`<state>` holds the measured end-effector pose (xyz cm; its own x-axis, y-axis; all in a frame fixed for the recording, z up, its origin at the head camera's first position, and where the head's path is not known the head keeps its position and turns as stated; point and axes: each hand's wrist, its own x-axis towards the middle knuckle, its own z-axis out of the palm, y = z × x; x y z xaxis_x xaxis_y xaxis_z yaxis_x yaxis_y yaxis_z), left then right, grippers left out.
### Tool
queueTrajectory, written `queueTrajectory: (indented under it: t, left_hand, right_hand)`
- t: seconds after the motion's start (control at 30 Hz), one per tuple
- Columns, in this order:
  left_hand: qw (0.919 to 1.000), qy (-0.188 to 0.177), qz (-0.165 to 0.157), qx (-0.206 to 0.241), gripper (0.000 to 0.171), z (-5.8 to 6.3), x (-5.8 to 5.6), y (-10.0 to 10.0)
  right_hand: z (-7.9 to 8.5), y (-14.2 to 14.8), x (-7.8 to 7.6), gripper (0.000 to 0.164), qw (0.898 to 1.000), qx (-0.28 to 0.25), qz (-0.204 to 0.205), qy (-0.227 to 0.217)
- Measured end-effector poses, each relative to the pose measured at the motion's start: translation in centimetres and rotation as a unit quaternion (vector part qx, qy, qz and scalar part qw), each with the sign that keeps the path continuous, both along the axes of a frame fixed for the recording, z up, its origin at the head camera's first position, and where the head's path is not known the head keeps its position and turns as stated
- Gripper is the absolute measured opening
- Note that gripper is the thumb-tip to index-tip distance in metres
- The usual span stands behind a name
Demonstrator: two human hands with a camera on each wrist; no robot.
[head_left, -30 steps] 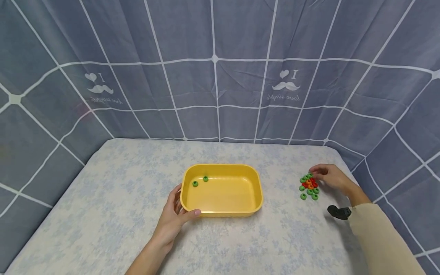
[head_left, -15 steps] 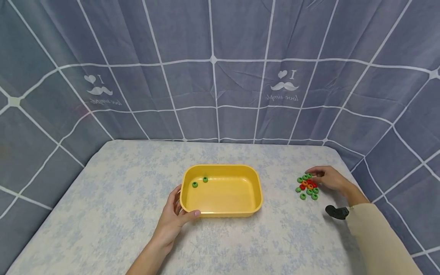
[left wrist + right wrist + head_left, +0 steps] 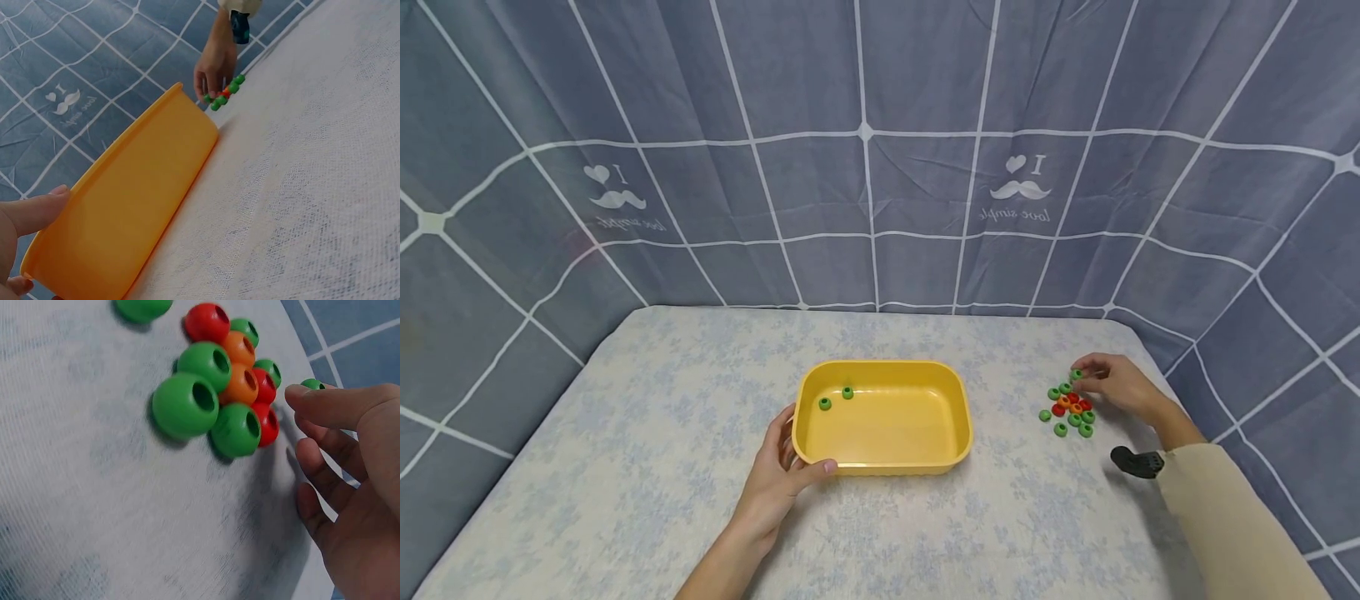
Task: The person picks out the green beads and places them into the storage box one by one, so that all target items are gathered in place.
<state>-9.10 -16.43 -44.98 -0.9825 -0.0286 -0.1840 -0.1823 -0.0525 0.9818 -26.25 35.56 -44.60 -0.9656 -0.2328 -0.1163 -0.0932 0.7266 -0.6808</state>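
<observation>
From here I count two green beads (image 3: 825, 404) in the tray (image 3: 880, 429), gripped by my left fingers (image 3: 816, 472); my right fingers (image 3: 331, 407) pinch another green bead (image 3: 1077, 375) beside the pile (image 3: 1065, 402) on the desk (image 3: 625, 467). Most lie outside: barely begun, I judge.

green beads (image 3: 825, 406) in yellow tray (image 3: 883, 429)

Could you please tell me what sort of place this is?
Perhaps a curtained-off tabletop workspace indoors: a blue-grey curtain with white lines hangs behind, and a pale patterned tablecloth bears a yellow tray and coloured beads.
</observation>
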Motion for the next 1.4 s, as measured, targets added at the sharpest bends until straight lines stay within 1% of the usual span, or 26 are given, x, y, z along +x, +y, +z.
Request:
queueTrajectory:
  t: [0.3,0.6,0.7,0.9,1.1,1.4]
  left_hand:
    - [1.0,0.001,-0.002,0.0,0.106,0.1,0.0,0.0]
    - [1.0,0.004,-0.002,-0.001,0.105,0.1,0.1,0.0]
    - [1.0,0.003,-0.002,-0.001,0.105,0.1,0.1,-0.1]
    - [1.0,0.004,-0.004,0.0,0.105,0.2,0.1,0.0]
    - [1.0,0.003,-0.001,-0.002,0.105,0.2,0.0,0.1]
    - [1.0,0.0,-0.001,-0.005,0.106,0.0,0.0,0.0]
  right_hand:
    - [0.8,-1.6,-0.8,0.038,1.0,0.011,0.006,0.011]
    - [2.0,-4.2,-0.7,0.033,0.999,-0.001,0.029,0.015]
    - [2.2,-5.1,-0.7,0.031,0.999,-0.008,0.045,0.019]
    - [2.7,-6.8,-0.8,0.028,0.995,-0.025,0.092,0.022]
    - [3.2,-8.6,-1.0,0.025,0.99,-0.034,0.131,0.039]
    - [3.9,-11.7,-0.9,0.025,0.983,-0.053,0.175,0.03]
